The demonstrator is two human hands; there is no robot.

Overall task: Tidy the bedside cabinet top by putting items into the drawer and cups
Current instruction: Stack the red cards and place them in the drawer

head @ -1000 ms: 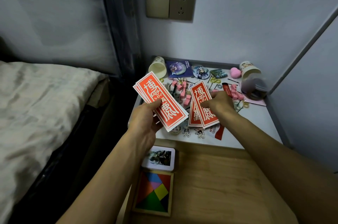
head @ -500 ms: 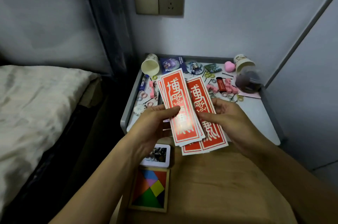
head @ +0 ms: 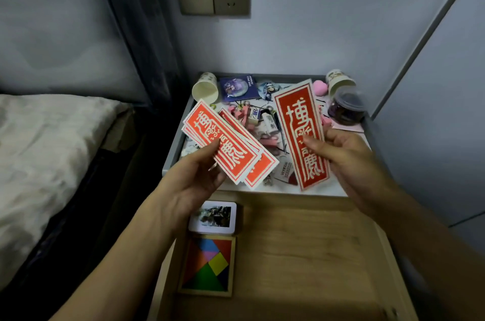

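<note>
The left hand [head: 194, 176] is raised palm-up over the front left corner of the bench [head: 333, 189], its arm coming in from 7 o'clock. Thumb on top and fingers underneath, it pinches a fanned stack [head: 225, 147] of red cards by the near end, and the stack slants away toward 10 o'clock. The right hand [head: 343, 153] comes in from 4 o'clock and is held over the right half of the bench. It grips a single card [head: 301, 132] with its thumb on the printed face and its fingers curled behind the right edge. The card stands nearly upright, its top leaning toward 11 o'clock.

Both the stack and the card are in the air above the bench, not in the open drawer [head: 301, 255] at 6 o'clock. The drawer holds a tin [head: 214, 217] and a puzzle [head: 208, 265] in its left part. One cup [head: 206, 87] lies on its side at 11 o'clock on the bench and another cup [head: 339, 82] at 1 o'clock, with pink clips [head: 244, 113] scattered between them.

Half a second ago the hands were close together at the front edge of the bench, the cards overlapping in one bundle. Now the hands have parted: the right one has drawn one card out toward 2 o'clock, while the left keeps the rest, swung toward 9 o'clock.
</note>
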